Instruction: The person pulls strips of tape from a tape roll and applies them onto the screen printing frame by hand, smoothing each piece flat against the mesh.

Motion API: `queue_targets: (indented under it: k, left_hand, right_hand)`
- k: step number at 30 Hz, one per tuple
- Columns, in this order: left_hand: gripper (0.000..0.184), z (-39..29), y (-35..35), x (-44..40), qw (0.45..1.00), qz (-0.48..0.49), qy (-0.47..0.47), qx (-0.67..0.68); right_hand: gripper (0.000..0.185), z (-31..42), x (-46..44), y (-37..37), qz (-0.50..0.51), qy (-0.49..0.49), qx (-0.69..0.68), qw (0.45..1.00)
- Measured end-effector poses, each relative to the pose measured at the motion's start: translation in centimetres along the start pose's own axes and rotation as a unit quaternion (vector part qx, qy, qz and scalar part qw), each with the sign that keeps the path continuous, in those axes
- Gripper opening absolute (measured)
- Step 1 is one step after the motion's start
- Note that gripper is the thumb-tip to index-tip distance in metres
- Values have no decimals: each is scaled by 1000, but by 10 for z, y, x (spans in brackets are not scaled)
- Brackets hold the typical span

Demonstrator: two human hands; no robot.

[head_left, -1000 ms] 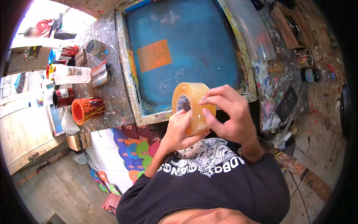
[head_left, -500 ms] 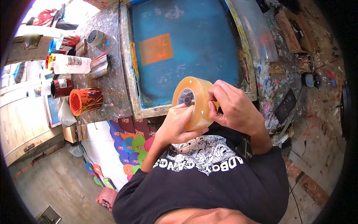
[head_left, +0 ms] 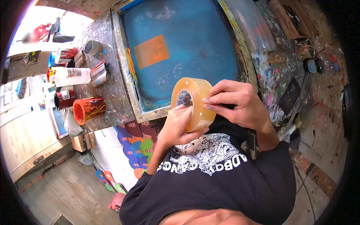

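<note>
My left hand (head_left: 178,127) is wrapped round a wide roll of clear yellowish packing tape (head_left: 202,90), its thumb in the cardboard core and its fingers beneath the roll. At the roll's right side is my right hand (head_left: 238,105), thumb and forefinger pinched together against the tape's outer surface; whether a loose end lies between them is too small to see. Just beyond the roll lies a screen-printing frame (head_left: 138,117) with blue mesh (head_left: 202,45) and an orange rectangle (head_left: 152,51) in it.
Left of the screen stand an orange paint-streaked can (head_left: 90,109), a dark red can (head_left: 64,99), a white bottle (head_left: 75,76) and a grey roll (head_left: 91,47). Clear plastic sheeting (head_left: 253,26) and a cardboard box (head_left: 288,20) lie right. Colourful sole-shaped pieces (head_left: 131,148) lie below left.
My right fingers have shifted from a curled grip at the roll's edge to a straighter pinch on its face. My left hand keeps its hold. The view has tilted slightly.
</note>
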State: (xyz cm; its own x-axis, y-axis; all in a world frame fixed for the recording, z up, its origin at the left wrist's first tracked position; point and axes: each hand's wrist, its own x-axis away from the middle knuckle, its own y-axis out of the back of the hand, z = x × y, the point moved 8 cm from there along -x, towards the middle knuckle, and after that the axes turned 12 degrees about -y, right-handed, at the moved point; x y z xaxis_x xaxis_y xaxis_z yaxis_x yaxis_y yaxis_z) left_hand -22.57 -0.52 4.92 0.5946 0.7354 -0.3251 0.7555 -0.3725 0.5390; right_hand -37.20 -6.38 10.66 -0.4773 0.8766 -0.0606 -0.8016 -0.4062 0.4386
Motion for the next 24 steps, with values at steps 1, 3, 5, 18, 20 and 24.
queue_targets:
  k: [1, 3, 5, 18, 20, 24]
  left_hand:
    - [48, -2, 0, -1, 1000, -4, -1, -2]
    - [49, -2, -1, -3, 1000, -8, -4, -1]
    - [50, -3, -3, -1, 1000, 4, -12, -11]
    - [46, -3, -4, 0, 999, 42, -21, -20]
    - [48, -1, -1, 1, 998, 53, -13, -30]
    - [49, 3, 10, 8, 997, 71, 4, -39]
  right_hand:
    - [15, 2, 1, 0, 13, 3, 7, 1000]
    - [14, 4, 0, 1, 22, -14, 8, 1000]
    - [14, 4, -2, 2, 35, -28, 9, 999]
    - [19, 22, 12, -23, 45, 110, 227, 967]
    - [20, 19, 22, -27, 64, 130, 268, 952]
    - [21, 9, 30, -34, 121, 106, 188, 969]
